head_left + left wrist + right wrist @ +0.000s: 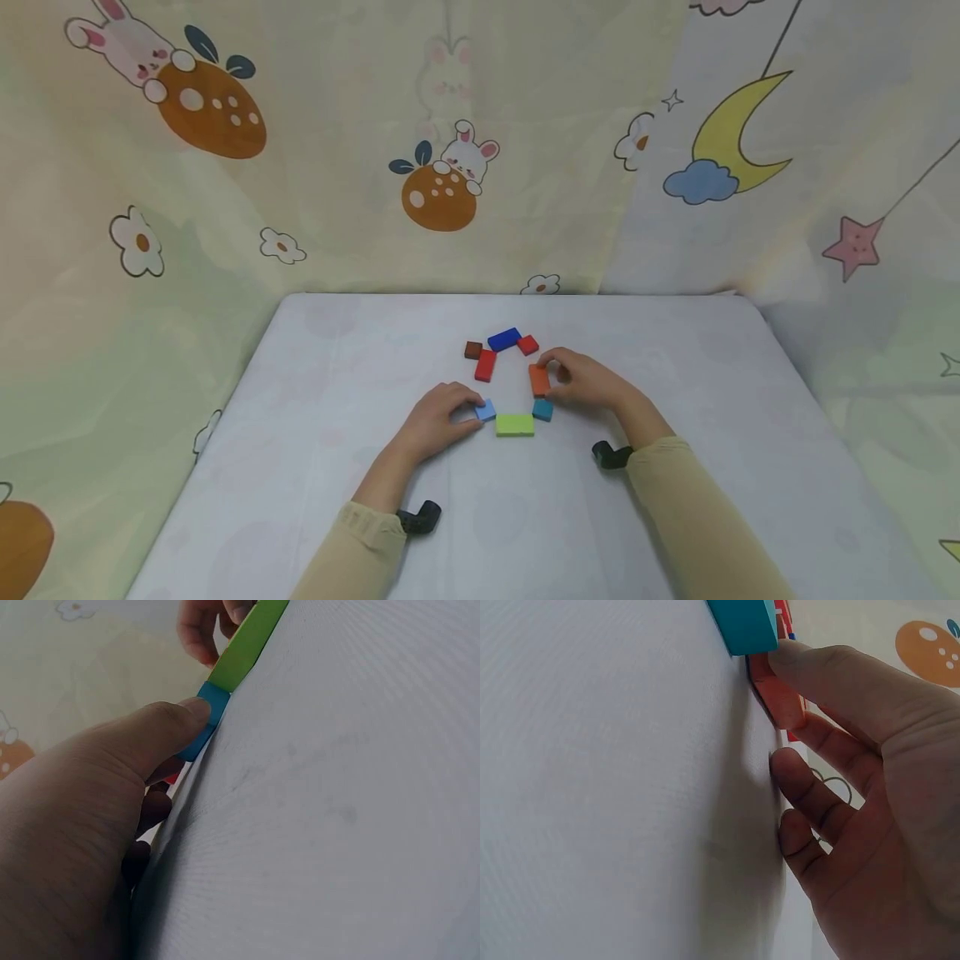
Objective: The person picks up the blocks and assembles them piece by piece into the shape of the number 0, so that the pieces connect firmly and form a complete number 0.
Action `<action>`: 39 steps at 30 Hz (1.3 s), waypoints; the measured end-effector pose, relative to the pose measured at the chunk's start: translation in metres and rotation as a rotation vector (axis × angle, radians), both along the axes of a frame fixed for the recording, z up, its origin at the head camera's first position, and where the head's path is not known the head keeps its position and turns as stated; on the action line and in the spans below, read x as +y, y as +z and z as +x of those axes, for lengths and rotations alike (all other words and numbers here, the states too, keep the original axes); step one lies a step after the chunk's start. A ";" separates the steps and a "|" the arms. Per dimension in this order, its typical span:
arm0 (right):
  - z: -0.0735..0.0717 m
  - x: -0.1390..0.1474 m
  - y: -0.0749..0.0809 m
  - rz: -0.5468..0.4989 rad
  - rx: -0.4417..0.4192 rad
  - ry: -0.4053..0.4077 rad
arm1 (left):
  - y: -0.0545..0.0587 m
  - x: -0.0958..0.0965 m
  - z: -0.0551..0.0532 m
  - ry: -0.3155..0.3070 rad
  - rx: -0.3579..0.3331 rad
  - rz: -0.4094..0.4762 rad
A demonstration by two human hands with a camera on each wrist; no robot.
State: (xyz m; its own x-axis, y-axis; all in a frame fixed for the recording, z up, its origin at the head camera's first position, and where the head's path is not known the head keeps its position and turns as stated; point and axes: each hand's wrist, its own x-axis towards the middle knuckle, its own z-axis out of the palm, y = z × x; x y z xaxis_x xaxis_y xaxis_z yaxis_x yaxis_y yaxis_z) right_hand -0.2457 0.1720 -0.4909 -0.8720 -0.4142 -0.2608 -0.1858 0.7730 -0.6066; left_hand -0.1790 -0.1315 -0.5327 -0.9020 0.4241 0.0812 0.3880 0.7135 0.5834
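Note:
Small coloured blocks form a rough ring on the white table. My left hand [437, 419] pinches a light blue block [487, 410] at the ring's near left; the thumb lies against this block [214, 700] in the left wrist view. With thumb and index finger, my right hand [588, 382] pinches an orange block [539, 381] on the right side. A teal block [542, 409] sits at the orange block's near end. Between the light blue and teal blocks lies a lime green block [514, 426]. The right hand's other fingers [799, 776] are loosely bent and hold nothing.
Farther back lie a red oblong block [485, 365], a brown block [473, 350], a dark blue block [504, 339] and a smaller red block [528, 344]. A printed cloth [337, 150] hangs behind the table [337, 358]. Both wrists carry black cameras.

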 end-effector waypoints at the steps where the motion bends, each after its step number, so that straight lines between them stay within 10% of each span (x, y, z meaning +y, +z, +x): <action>1: 0.000 0.000 0.000 0.002 -0.003 -0.003 | 0.000 0.000 0.000 -0.001 -0.002 0.000; 39: 0.025 0.007 -0.006 -0.110 0.057 -0.107 | 0.002 0.001 0.001 0.006 -0.008 -0.003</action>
State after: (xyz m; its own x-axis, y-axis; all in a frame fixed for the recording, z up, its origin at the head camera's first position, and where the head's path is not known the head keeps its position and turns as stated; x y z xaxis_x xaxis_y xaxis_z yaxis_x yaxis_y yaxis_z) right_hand -0.2207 0.1790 -0.4969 -0.9245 -0.3420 -0.1683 -0.1425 0.7197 -0.6795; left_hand -0.1782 -0.1308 -0.5311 -0.9050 0.4191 0.0723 0.3790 0.7175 0.5845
